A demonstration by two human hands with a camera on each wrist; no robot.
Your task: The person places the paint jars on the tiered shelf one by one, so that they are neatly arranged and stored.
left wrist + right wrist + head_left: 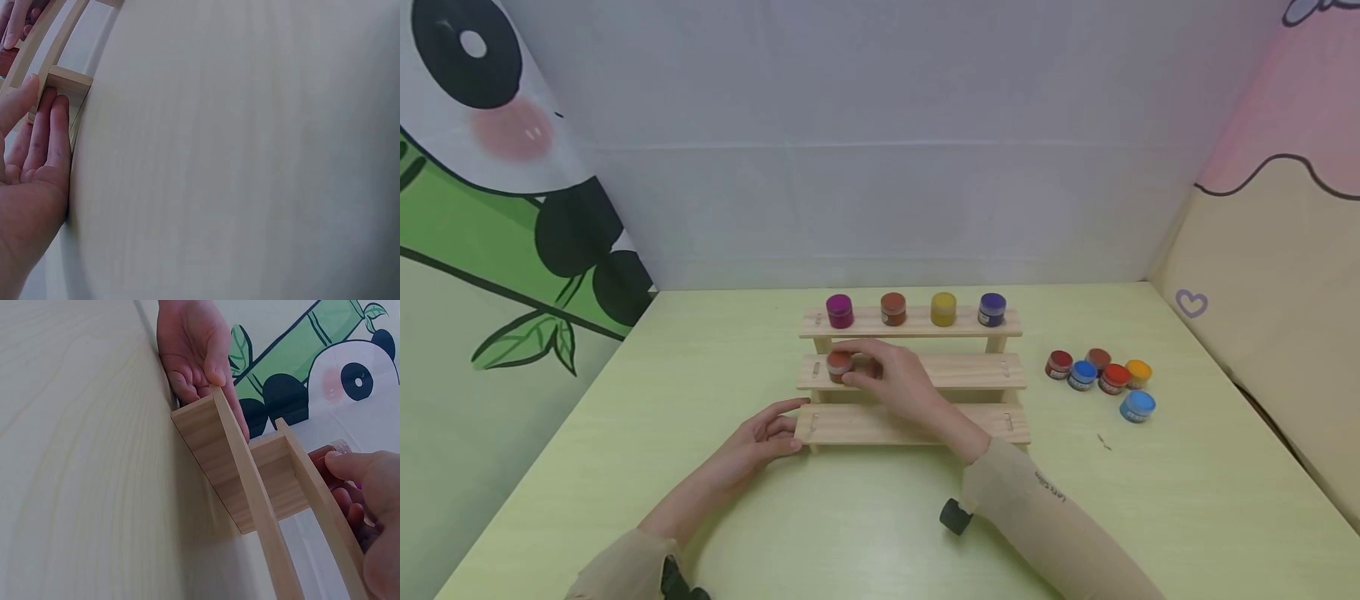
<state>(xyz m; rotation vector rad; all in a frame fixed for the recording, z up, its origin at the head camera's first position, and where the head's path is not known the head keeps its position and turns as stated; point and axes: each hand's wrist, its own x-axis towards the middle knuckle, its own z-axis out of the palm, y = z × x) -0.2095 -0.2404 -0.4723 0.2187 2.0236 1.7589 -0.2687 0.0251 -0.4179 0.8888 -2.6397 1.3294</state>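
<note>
A three-tier wooden rack (910, 425) stands on the table. My right hand (898, 379) pinches a small brown-red paint jar (838, 364) at the left end of the middle tier; whether its base touches the wood is hard to tell. At the rack's left end, my left hand (748, 446) holds the lowest tier between thumb and fingers, as the left wrist view shows with the hand (37, 181) at the board's end. Along the top tier stand a purple jar (839, 312), a brown jar (893, 309), a yellow jar (943, 309) and a dark blue jar (992, 310).
Right of the rack, several more paint jars sit grouped on the table, among them a dark red jar (1058, 365), an orange-yellow jar (1138, 373) and a light blue jar (1138, 407). A white wall sheet (895, 208) rises behind the table (715, 358).
</note>
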